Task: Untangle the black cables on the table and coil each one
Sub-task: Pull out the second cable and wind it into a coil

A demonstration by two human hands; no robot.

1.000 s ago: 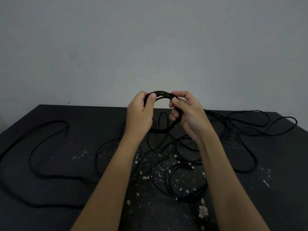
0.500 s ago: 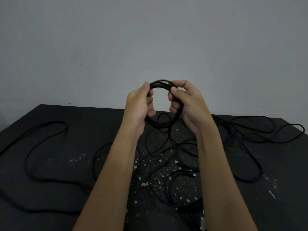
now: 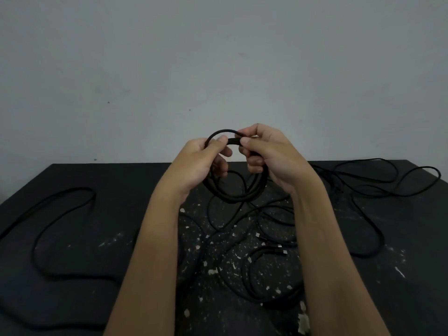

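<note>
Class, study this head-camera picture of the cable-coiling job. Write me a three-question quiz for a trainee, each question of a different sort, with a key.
1. True or false: the round black cable coil lies flat on the dark paint-speckled table.
2. Which hands hold the coil? A) left hand only B) right hand only C) both
3. Fill in: the loose black cable loop lies on the person's ___ side of the table.

Key: 1 false, it is held above the table; 2 C; 3 left.

Left hand (image 3: 196, 163) and right hand (image 3: 276, 156) gripping coiled black cable (image 3: 236, 196), above table (image 3: 97, 238)
</note>
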